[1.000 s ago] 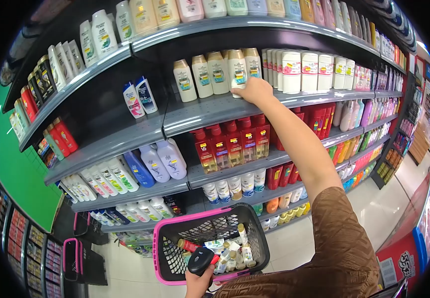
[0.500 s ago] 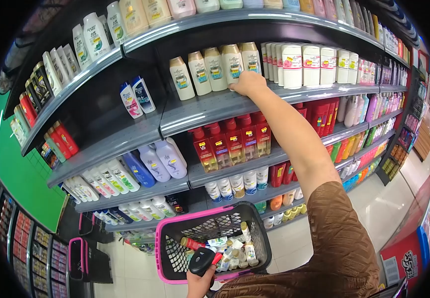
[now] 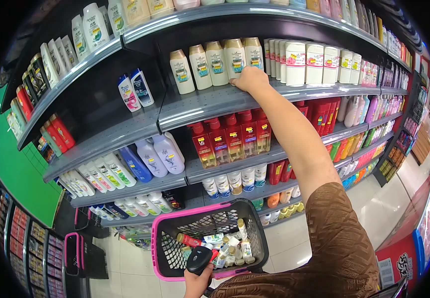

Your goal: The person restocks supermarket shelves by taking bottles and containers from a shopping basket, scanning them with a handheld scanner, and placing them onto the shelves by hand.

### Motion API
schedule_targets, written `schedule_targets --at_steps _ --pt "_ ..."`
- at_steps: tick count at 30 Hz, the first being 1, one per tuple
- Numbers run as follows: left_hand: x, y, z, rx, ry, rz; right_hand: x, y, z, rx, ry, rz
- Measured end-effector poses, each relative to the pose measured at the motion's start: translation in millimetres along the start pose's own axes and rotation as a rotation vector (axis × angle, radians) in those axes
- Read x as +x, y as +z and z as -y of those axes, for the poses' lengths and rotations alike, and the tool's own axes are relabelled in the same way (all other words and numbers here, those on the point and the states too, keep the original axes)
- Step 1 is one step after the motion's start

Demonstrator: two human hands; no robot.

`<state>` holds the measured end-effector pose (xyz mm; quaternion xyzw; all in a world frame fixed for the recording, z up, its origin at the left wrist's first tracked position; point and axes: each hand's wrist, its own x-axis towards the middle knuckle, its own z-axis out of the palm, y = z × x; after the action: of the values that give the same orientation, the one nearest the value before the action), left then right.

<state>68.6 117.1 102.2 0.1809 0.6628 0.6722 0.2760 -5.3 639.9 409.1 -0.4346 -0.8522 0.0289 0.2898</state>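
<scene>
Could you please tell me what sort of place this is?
Probably a supermarket aisle for hair or body care: shelves hold rows of cream bottles and red pump bottles, and a pink-rimmed shopping basket is in front.

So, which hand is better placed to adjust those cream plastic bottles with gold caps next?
Probably the right hand: it's up at the cream, gold-capped plastic bottles. The left hand is lower, by the pink-rimmed black basket, gripping a black handheld device.
</scene>
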Motion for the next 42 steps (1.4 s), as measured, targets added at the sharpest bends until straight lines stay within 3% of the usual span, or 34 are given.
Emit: schedule_targets --at_steps 24,28,30,31,32,33,35,36,38,39,40,41,42 --pt "-10.9 -7.4 8.2 0.031 -0.031 -0.064 9.7 7.5 -7.6 0.025 -0.012 -0.009" --pt "-13.8 -8.0 4.8 0.083 0.019 -0.073 25.9 20.1 -26.0 0.103 -0.138 -0.16" --pt "-15.0 -13.2 2.3 0.139 0.095 -0.131 12.0 19.7 -30.4 0.006 -0.354 -0.393" --pt "-18.9 -17.0 9.8 0.078 -0.016 -0.152 -59.5 -3.7 11.7 0.137 -0.244 -0.43" --pt "-20.8 -18.7 7.9 0.044 -0.049 -0.18 -69.2 24.6 -10.4 0.191 -0.434 -0.487" --pt "-22.6 -24.6 14.9 0.075 -0.056 -0.206 -140.0 33.5 12.7 0.514 -0.576 -0.496" --pt "-25.3 -31.9 21.5 0.035 -0.093 -0.233 -225.5 116.9 1.9 0.672 -0.752 -0.145" --pt "-27.1 -35.1 23.1 0.021 -0.123 -0.243 -280.9 138.9 9.8 0.651 -0.655 0.256" --pt "-32.0 -40.4 21.6 0.006 -0.178 -0.259 -345.1 218.0 4.6 0.291 -0.59 1.083" --pt "-34.6 -43.4 19.7 0.01 -0.197 -0.272 -394.3 315.6 -35.0 0.211 -0.694 1.24" --pt "-37.7 -47.5 17.4 0.023 -0.229 -0.285 -409.9 325.2 -21.7 -0.045 -0.614 1.669" --pt "-40.1 -52.9 15.6 0.04 -0.263 -0.293 -453.9 391.2 -41.0 -0.225 -0.619 1.7" --pt "-42.9 -58.1 14.4 0.049 -0.289 -0.317 -477.4 408.9 -46.9 -0.151 -0.575 1.64"
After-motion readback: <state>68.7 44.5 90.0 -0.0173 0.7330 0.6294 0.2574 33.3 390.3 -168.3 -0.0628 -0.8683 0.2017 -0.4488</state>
